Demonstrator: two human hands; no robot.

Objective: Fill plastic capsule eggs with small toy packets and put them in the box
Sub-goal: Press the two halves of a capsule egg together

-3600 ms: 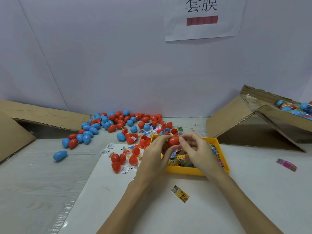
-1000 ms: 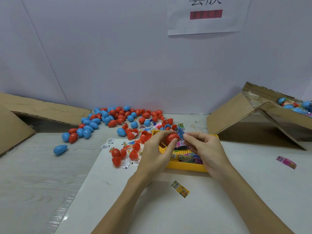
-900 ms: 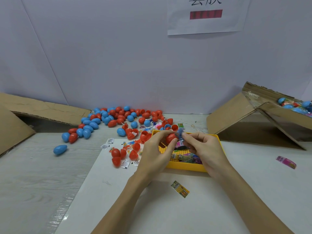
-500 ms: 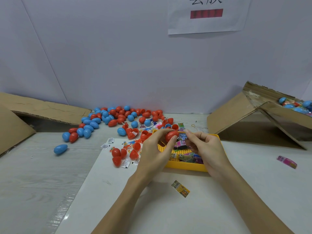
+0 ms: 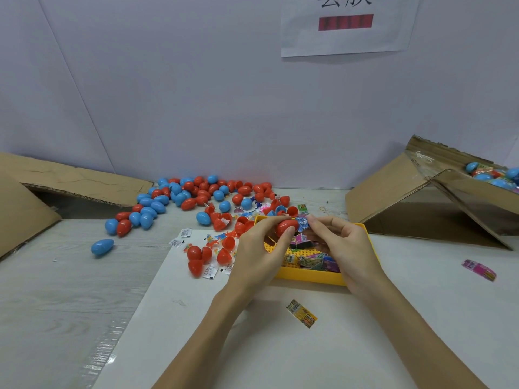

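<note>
White tabletop (image 5: 393, 346): my left hand (image 5: 259, 254) pinches red egg half (image 5: 286, 227), light, slick, rigid; right hand (image 5: 341, 245) pinches floppy blue packet (image 5: 302, 222) by its edge.

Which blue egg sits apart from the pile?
The lone blue egg at far left on the grey table, nearer the camera than the red-and-blue pile.

The sign (image 5: 346, 23) is cut off by the top edge, its characters truncated. The cardboard box (image 5: 477, 197) is cropped at the right edge. The yellow tray (image 5: 309, 277) is partly hidden by both hands; packet print is illegible.
</note>
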